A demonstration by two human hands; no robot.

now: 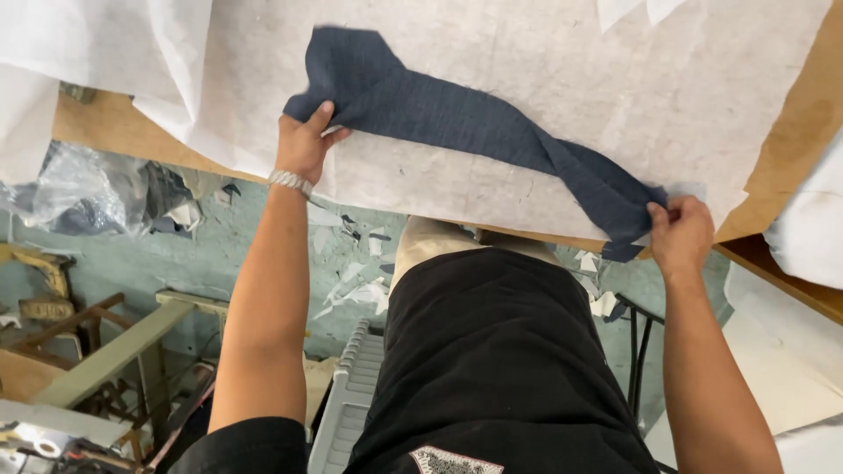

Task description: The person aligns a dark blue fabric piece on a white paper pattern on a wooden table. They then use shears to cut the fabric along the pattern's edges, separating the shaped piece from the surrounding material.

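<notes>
- The left hand (305, 145) gripped one end of a long strip of dark blue fabric (457, 114), thumb on top and fingers curled under the cloth's edge.
- A silver bracelet (290, 182) sat on the left wrist.
- The right hand (678, 235) was closed on the other end of the strip — thumb and fingers pinching it near the table's front edge.
- The dark blue fabric lay stretched between the two hands, running slantwise across a large white sheet (544, 79), with a twist or fold towards its right end.
- The white sheet covered most of the table (790, 132); bare brown board showed along the right side and at the left edge.
- Another white sheet (88, 44) hung in folds at the upper left.
- The person stood against the table's front edge in a black shirt (492, 369).
- Below, the greenish floor (246, 246) held scattered white paper scraps (356, 294) and a crumpled clear plastic bag (79, 189) — well apart from the hands.
- A wooden frame (123, 347) stood at the lower left.
</notes>
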